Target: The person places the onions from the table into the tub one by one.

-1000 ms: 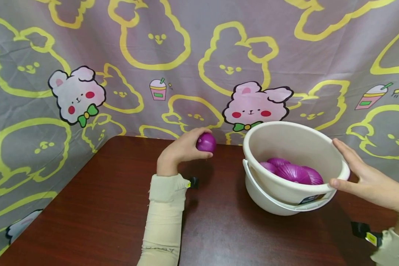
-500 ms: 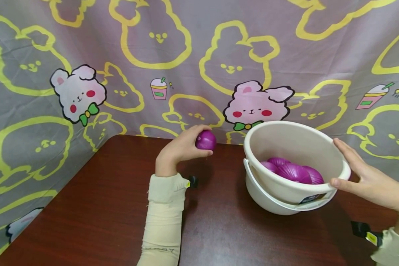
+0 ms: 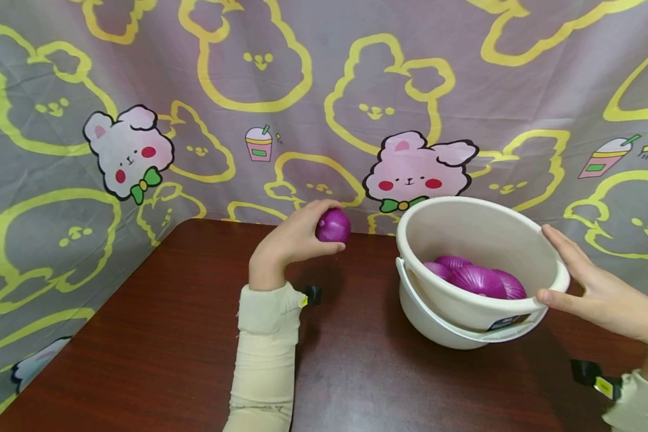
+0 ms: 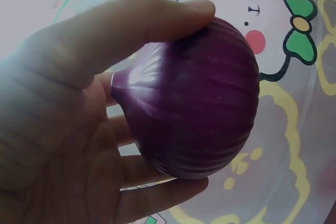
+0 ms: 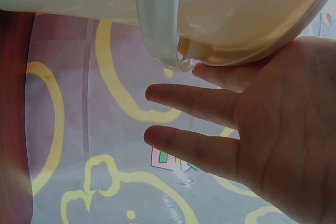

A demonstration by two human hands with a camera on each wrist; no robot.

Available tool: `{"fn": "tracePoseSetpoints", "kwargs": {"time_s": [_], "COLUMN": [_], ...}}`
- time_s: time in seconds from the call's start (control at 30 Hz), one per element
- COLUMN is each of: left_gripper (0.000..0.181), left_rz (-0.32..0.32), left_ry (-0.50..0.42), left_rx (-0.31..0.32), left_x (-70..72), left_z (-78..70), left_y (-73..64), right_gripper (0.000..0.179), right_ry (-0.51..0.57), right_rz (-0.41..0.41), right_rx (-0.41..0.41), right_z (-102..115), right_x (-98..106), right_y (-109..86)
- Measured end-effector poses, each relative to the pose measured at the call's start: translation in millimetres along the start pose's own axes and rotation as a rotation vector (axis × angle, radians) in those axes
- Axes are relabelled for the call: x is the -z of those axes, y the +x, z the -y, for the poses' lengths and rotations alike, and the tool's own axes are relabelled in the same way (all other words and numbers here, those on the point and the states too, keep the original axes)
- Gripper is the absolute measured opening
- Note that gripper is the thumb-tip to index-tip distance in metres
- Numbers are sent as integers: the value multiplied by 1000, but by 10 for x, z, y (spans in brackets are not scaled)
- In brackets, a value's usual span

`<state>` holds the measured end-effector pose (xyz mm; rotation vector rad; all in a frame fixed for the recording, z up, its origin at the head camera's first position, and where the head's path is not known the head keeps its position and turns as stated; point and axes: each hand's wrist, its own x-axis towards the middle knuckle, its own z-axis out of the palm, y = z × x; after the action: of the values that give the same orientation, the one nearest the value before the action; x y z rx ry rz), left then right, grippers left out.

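Observation:
My left hand (image 3: 297, 240) holds a purple onion (image 3: 333, 226) between thumb and fingers, above the far part of the table. In the left wrist view the onion (image 4: 205, 98) shows its ribbed skin, with its pointed neck towards the palm. To the right stands a cream bucket (image 3: 437, 324) with several purple onions (image 3: 477, 282) inside; its lower inside is hidden. My right hand (image 3: 599, 294) touches the right side of the bucket's rim, thumb and fingers spread. In the right wrist view the fingers (image 5: 194, 103) are nearly straight beneath the rim.
The dark brown table (image 3: 183, 324) lies under both hands. Behind it hangs a grey curtain (image 3: 313, 132) with yellow outlines and rabbit faces. The bucket's white handle (image 3: 448, 324) hangs down along its front.
My left hand has risen slightly with the onion and shifted a little to the left. The right hand and the bucket look the same.

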<state>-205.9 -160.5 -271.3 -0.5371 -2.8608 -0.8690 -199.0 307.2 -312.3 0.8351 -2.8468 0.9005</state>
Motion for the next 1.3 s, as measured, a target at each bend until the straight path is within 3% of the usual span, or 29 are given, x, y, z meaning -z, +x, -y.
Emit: {"fn": "tracePoseSetpoints", "kwargs": {"time_s": [0.63, 1.3], "left_gripper": [72, 71], "left_rz": [-39, -115], "left_ry": [16, 41], "left_rx": [-9, -79], "left_x": [96, 187], "left_z": [-148, -331], "left_y": [-132, -316], "right_gripper": [97, 97], "right_ry": [6, -15], "right_rz": [0, -1], "right_rx": [4, -1], "right_z": [-12, -11], "right_x": [-2, -6], "right_y": [2, 2]}}
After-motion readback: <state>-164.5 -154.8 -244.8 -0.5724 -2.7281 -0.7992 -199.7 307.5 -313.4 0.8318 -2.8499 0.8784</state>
